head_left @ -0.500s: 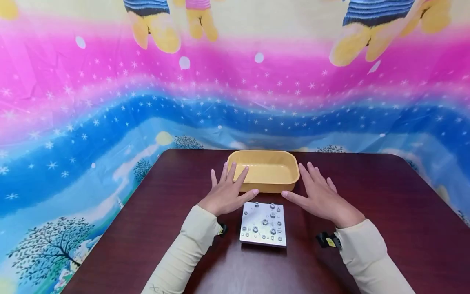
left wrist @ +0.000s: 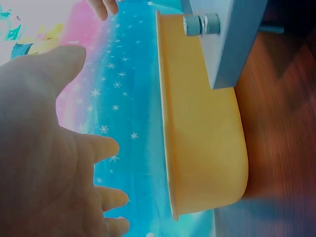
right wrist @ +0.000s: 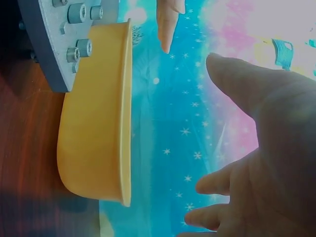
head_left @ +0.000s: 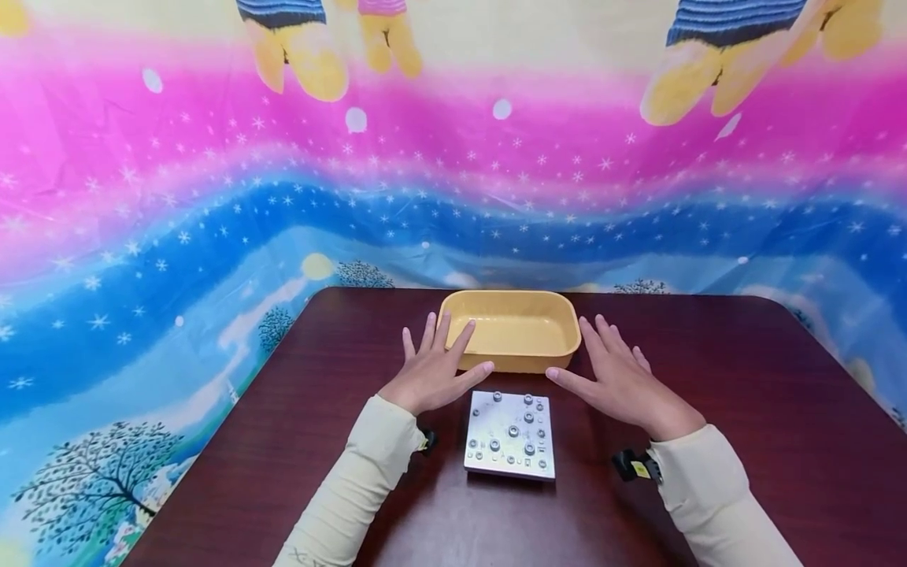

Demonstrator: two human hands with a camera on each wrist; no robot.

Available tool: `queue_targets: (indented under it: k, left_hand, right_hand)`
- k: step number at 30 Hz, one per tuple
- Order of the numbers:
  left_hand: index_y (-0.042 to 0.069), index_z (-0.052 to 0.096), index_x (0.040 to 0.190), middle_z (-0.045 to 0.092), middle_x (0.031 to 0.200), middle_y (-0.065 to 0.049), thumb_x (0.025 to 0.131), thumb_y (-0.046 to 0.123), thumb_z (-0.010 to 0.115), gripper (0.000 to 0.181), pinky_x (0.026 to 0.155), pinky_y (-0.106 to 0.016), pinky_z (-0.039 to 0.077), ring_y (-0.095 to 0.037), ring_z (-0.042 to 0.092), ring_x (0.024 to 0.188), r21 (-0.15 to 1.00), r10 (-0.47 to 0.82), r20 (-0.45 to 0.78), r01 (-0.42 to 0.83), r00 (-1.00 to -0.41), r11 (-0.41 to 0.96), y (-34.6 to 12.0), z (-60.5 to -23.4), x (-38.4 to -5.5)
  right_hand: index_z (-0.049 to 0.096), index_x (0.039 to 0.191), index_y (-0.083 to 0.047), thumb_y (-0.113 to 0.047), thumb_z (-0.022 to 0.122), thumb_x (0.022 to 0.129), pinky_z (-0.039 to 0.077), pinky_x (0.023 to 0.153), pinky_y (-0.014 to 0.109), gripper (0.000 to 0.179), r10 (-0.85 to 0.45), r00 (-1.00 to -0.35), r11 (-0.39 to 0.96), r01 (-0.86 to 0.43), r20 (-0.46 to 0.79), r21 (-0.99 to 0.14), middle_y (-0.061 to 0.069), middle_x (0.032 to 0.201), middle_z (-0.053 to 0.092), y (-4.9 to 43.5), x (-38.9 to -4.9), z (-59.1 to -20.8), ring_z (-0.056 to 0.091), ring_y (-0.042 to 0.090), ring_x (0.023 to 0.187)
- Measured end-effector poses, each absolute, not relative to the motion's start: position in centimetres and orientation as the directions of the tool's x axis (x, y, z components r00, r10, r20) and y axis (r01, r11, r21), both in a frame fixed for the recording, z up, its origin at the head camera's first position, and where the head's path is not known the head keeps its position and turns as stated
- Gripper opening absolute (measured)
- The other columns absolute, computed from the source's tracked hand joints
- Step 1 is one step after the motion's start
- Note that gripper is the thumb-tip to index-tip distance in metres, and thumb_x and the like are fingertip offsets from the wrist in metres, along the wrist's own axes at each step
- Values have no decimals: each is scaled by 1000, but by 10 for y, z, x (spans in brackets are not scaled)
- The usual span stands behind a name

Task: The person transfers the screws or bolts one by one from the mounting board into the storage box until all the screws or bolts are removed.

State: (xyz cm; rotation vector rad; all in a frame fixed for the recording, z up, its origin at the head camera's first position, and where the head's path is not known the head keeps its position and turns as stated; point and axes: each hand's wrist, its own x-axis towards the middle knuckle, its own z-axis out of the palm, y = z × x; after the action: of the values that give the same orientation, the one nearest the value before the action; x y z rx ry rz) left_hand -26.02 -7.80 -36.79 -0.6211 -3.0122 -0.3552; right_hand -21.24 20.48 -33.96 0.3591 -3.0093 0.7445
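A square metal plate [head_left: 498, 425] studded with several socket-head bolts lies in front of a yellow plastic tub [head_left: 520, 363]. Fingers spread and straight, my left hand [head_left: 434, 376] hovers at the plate's back left, its fingertips overlapping the tub's left end in the head view. My right hand [head_left: 627, 384] mirrors it on the other side, thumb pointing inward, fingertips by the tub's right end. Neither hand holds anything. In the left wrist view, bolt heads [left wrist: 202, 24] stand out from the plate's face, and a threaded end [left wrist: 271, 29] sticks out beneath it.
Both things stand on a dark reddish-brown table [head_left: 319, 472] with rounded far corners. Behind it hangs a printed cloth [head_left: 453, 181] with snowflakes and trees. Dark wrist devices [head_left: 635, 466] sit under the cream sleeves [head_left: 347, 480].
The left hand has shifted slightly left. The right hand keeps its spread pose, and the plate and tub appear almost unmoved, with a slight shift of the whole view.
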Motion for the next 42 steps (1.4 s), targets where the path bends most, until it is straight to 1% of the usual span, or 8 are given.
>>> queue_targets:
  k: [10, 20, 24, 28, 31, 36, 38, 42]
  left_hand:
    - [31, 8, 155, -11, 160, -11, 87, 78, 24, 85, 108, -66, -7, -30, -16, 144, 252, 382, 70, 387, -922, 887, -80, -371, -266]
    - [29, 10, 156, -16, 159, -6, 86, 78, 27, 87, 112, -60, -2, -25, -17, 144, 380, 351, 115, 368, -929, 849, -93, -385, -279]
    - [31, 9, 155, -19, 158, 1, 85, 77, 38, 89, 114, -56, 7, -20, -17, 144, 542, 359, 121, 365, -925, 757, -96, -394, -288]
    - [38, 7, 154, -16, 159, 6, 84, 72, 49, 89, 111, -56, 19, -22, -3, 146, 703, 351, 126, 333, -928, 629, -99, -404, -298]
    - [40, 8, 154, -11, 160, 5, 86, 65, 54, 86, 111, -55, 22, -26, 6, 146, 777, 329, 155, 320, -932, 542, -100, -412, -306]
    - [33, 14, 155, -5, 160, 8, 89, 49, 62, 83, 114, -45, 20, -20, 8, 146, 905, 304, 204, 298, -930, 305, -99, -427, -316]
    - [30, 15, 155, -6, 160, 8, 91, 44, 63, 81, 115, -41, 19, -18, 7, 146, 935, 296, 211, 281, -932, 218, -99, -433, -319]
    - [26, 17, 155, -3, 161, 4, 94, 34, 62, 76, 115, -37, 16, -14, 4, 146, 969, 274, 183, 221, -944, 114, -102, -437, -315]
  right_hand:
    - [7, 154, -3, -69, 49, 86, 7, 104, 72, 104, -201, -978, 843, -206, 64, -497, 26, 157, 1, 209, -225, -353, -1, 44, 143]
    - [11, 155, -8, -68, 49, 87, 18, 104, 69, 99, -172, -980, 782, -195, 95, -592, 21, 159, -2, 212, -248, -378, 6, 45, 143]
    - [13, 155, -11, -68, 47, 88, 17, 104, 69, 94, -146, -985, 743, -170, 92, -648, 18, 160, -2, 217, -256, -386, 8, 45, 143]
    - [14, 156, -18, -68, 44, 90, 15, 105, 70, 88, -113, -992, 683, -116, 52, -721, 13, 161, -1, 222, -260, -393, 7, 44, 143]
    - [16, 156, -20, -63, 43, 93, 15, 106, 68, 81, -100, -995, 586, -81, 27, -807, 11, 161, -1, 226, -263, -399, 6, 41, 144]
    - [21, 155, -17, -53, 44, 97, 19, 112, 55, 72, -110, -993, 217, -66, 42, -974, 4, 162, 1, 233, -271, -414, 7, 27, 147]
    - [22, 154, -16, -49, 45, 98, 20, 112, 51, 69, -122, -991, 88, -72, 61, -994, 3, 162, 2, 234, -273, -420, 8, 23, 147]
    - [24, 154, -15, -41, 45, 100, 19, 112, 49, 64, -143, -985, -26, -95, 98, -995, 4, 162, 9, 235, -276, -431, 11, 22, 146]
